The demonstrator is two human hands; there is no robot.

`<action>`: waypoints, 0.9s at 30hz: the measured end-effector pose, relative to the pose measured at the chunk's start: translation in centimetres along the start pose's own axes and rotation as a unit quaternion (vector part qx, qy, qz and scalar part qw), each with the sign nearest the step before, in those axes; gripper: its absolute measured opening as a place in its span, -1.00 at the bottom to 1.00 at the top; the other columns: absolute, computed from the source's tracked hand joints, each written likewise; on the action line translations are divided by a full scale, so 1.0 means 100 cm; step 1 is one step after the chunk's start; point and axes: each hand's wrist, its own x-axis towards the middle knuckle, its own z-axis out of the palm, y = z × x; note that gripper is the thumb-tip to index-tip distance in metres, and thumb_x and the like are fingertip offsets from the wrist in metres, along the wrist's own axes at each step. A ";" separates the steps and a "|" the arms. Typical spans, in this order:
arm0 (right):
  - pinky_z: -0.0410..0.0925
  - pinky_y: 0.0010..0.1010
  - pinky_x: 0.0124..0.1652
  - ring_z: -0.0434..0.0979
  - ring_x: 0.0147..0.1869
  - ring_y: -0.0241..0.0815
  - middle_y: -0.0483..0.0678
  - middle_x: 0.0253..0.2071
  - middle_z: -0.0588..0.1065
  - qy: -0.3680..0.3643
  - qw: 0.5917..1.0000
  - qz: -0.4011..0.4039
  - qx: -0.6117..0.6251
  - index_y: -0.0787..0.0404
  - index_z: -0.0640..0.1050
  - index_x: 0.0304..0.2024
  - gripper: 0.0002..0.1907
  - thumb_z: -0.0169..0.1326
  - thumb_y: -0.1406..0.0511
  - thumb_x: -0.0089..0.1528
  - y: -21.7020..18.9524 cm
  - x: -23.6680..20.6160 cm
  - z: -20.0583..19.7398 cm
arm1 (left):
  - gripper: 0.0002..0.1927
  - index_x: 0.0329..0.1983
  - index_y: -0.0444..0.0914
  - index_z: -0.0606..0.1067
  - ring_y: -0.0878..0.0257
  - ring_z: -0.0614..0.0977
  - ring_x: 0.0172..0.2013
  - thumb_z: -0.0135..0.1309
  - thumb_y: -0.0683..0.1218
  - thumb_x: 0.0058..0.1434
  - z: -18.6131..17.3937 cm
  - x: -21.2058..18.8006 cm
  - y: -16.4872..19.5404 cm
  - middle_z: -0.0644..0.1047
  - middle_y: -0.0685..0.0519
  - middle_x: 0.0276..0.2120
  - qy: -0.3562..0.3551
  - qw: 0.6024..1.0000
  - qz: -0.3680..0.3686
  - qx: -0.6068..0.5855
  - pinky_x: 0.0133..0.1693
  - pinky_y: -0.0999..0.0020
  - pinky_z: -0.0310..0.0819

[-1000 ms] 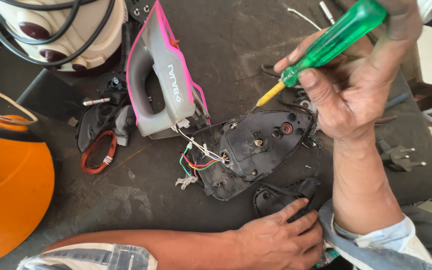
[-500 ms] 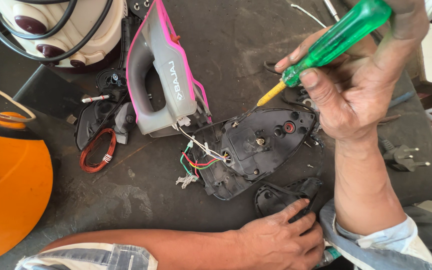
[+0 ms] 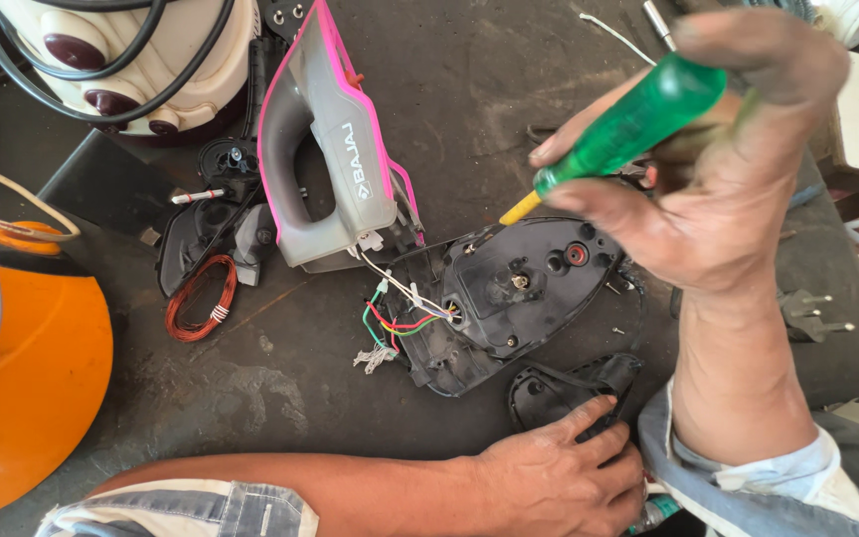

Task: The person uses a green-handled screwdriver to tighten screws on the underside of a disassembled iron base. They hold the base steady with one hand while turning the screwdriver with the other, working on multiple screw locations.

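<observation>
Screwdriver [image 3: 628, 129] above iron base [image 3: 509, 288] edge

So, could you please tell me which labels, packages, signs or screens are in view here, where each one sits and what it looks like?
Printed marking: a short row of dark grey capital letters running lengthwise along the side of the grey iron handle with pink trim, upper middle of the bench, left of the right hand holding the green screwdriver.
No packages, signs or screens show.
</observation>
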 end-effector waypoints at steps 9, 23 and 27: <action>0.49 -0.41 -0.08 0.69 -0.08 -0.04 -0.03 -0.03 0.52 -0.050 0.991 0.034 -0.119 0.24 0.18 0.30 -0.24 0.42 0.31 0.27 -0.028 0.039 0.000 | -0.69 -0.11 -0.20 0.60 0.05 0.60 0.07 -0.03 0.03 0.26 0.004 -0.001 0.002 0.54 -0.02 -0.12 -0.011 1.000 -0.005 -0.009 0.40 -0.10 0.35; 0.58 -0.39 -0.06 0.65 -0.02 -0.09 0.10 -0.06 0.52 -0.048 0.993 0.106 -0.017 0.34 0.35 0.13 -0.45 0.32 0.23 0.26 -0.046 0.042 -0.012 | -0.68 -0.11 -0.20 0.60 0.07 0.60 0.07 -0.03 0.04 0.22 0.002 -0.002 0.001 0.55 -0.02 -0.09 -0.015 1.000 0.004 -0.008 0.40 -0.11 0.34; 0.56 -0.48 -0.16 0.67 -0.10 -0.16 0.01 -0.19 0.54 -0.013 0.988 0.154 -0.008 0.33 0.46 0.09 -0.45 0.34 0.11 0.25 -0.045 0.036 -0.014 | -0.68 -0.10 -0.19 0.60 0.08 0.59 0.06 -0.03 0.04 0.22 0.003 -0.001 0.002 0.55 0.00 -0.09 -0.004 1.000 0.003 -0.005 0.40 -0.10 0.34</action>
